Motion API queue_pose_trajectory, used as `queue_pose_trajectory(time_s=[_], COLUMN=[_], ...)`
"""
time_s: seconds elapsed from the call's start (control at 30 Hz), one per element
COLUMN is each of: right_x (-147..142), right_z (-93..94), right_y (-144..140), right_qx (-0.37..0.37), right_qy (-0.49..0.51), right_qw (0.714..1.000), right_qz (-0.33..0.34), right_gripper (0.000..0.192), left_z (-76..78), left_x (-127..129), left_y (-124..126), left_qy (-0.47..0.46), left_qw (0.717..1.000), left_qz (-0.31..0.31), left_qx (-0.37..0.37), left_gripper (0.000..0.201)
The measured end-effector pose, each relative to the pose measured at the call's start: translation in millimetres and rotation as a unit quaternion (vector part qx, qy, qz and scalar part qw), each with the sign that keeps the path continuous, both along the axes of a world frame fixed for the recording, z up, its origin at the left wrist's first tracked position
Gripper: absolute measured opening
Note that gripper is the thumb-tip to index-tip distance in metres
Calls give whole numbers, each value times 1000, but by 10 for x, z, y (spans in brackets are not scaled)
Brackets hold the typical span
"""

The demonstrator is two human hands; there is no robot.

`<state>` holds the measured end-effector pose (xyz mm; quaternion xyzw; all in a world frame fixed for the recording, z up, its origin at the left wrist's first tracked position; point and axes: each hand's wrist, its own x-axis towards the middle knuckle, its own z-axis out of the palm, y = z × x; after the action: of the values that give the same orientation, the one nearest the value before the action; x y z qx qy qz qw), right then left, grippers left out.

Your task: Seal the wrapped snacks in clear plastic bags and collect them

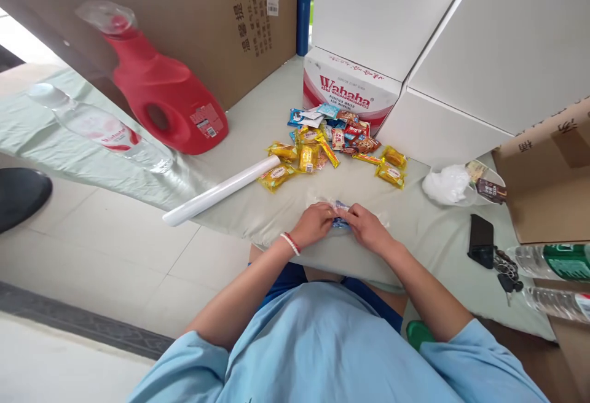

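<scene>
Close to the table's front edge, my left hand [315, 225] and my right hand [367, 228] meet over a clear plastic bag [328, 201] with a small blue packet [342, 223] in or under it. The fingers of both hands are closed in a pinch on the bag, and they hide part of it. A red and white bracelet sits on my left wrist. Beyond my hands lies a pile of wrapped snacks: yellow packets [308, 157], red and brown packets [357, 136], and blue and white sachets [313, 117]. Two more yellow packets [391, 175] lie apart at the right.
A white roll [221, 191] lies left of the snacks. Behind it are a red jug [170, 96] and a clear bottle [110, 129]. A Wahaha box [350, 86] backs the pile. To the right are a bowl [470, 191], black phone [480, 240], keys [506, 265] and bottles [553, 260].
</scene>
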<state>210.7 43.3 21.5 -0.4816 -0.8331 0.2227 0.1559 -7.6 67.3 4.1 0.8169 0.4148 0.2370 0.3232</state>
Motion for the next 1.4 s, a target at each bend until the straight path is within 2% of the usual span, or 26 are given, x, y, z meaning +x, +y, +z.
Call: queue_pose_trajectory(time_s=[0.03,0.1,0.17,0.2,0.27,0.33,0.4,0.5,0.6,0.73,0.83,0.9,0.97,1.07,1.17,1.23,1.33,1.4], right_x=[-19,-36,-31,-24,-6,11,32,69,87,66,47,34,6,-87,-182,-178,-21,145], right_z=[-29,-53,-42,-30,-6,4,-7,-57,-120,-165,-165,-166,-177,-207,-210,-179,-95,-54], right_y=[-36,-63,-55,-47,-32,-26,-27,-40,-58,-83,-99,-106,-110,-120,-145,-167,-182,-169], right_qx=[-11,-33,-34,-27,-14,-2,9,22,30,26,25,20,19,32,39,30,-41,-70], right_qy=[4,21,41,47,52,57,65,86,109,124,130,126,119,106,89,103,190,244], right_qw=[1000,999,999,999,998,997,996,994,992,991,991,992,993,994,994,993,981,965], right_qz=[-12,-25,-11,7,40,60,66,67,59,37,19,8,0,-16,-42,-44,-11,-66], right_gripper=[34,33,30,29,29,31,33,36,39,38,36,36,38,39,40,43,41,37], left_z=[-35,-80,-87,-80,-56,-36,-32,-48,-55,-11,66,125,175,215,217,215,228,249], left_x=[-83,-229,-313,-327,-309,-261,-219,-210,-231,-200,-180,-187,-181,-63,176,327,458,498], left_y=[15,87,219,300,450,529,490,240,-57,-281,-351,-384,-399,-352,-217,-117,-33,-49], left_qy=[-50,-122,-128,-119,-98,-71,-40,48,127,116,110,77,-2,-180,-294,-304,-287,-241], left_qw=[997,975,947,939,934,938,947,965,970,965,963,965,958,915,879,881,898,924], left_qz=[39,163,280,312,335,329,305,241,188,211,225,228,241,260,252,240,223,202], left_qx=[-32,-85,-92,-85,-78,-86,-98,-93,-86,-105,-96,-105,-155,-249,-279,-270,-249,-217], left_gripper=[28,29,34,38,44,42,33,25,25,32,17,5,5,16,14,15,23,23])
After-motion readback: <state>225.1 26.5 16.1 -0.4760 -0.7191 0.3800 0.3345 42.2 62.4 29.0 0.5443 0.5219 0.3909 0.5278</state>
